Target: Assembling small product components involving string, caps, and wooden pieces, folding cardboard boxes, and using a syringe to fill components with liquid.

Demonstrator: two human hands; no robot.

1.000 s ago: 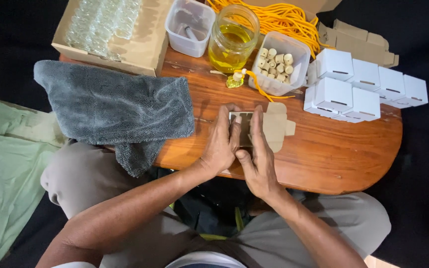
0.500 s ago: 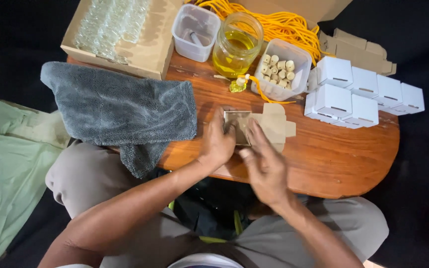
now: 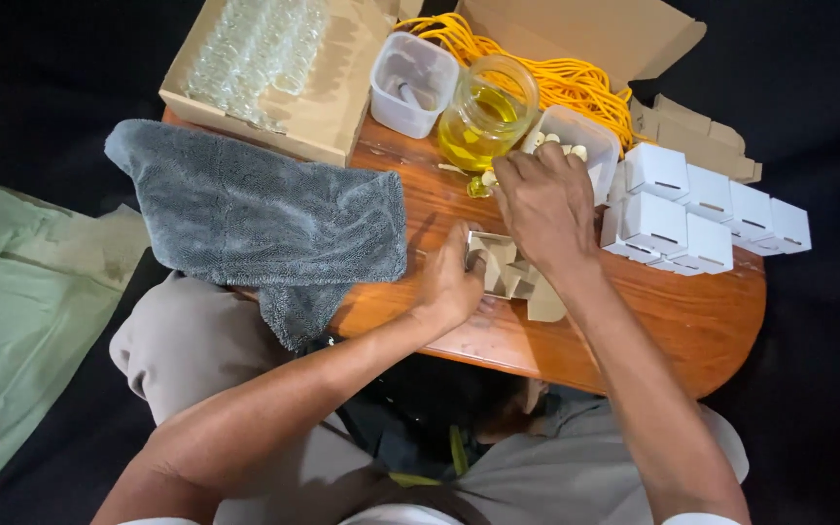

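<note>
Two hands at work over a small wooden worktop [image 3: 634, 331]. Left hand [image 3: 454, 282] has its fingers curled around an open, half-folded small cardboard box [image 3: 500, 264], pinning it near the worktop's middle; flaps stand up, one lies flat toward the near edge. Right hand [image 3: 546, 199] reaches into a clear plastic tub [image 3: 597, 146] of small pale stoppers [image 3: 576, 151], fingers bent down over the tub's near edge; whether the fingertips already pinch one can't be told, they're hidden. Tub sits just beside a glass jar of yellow liquid [image 3: 486, 122], a tiny filled vial [image 3: 478, 185] lying on the wood between jar and hand.

Around: grey microfibre cloth [image 3: 255, 214] draped off the left edge, carton of empty glass vials [image 3: 255, 49] behind it, a second clear tub [image 3: 410, 83], yellow cord bundle [image 3: 537, 58], stack of closed white boxes [image 3: 702, 209] on the right, flat box blanks [image 3: 692, 136] behind those.

Doing this well, as I judge it: pick a single stopper with thumb and forefinger, lift straight up so the wrist clears the jar beside it, keep the left grip steady so the open box doesn't spring shut or slide, and mind the loose vial near the knuckles.
</note>
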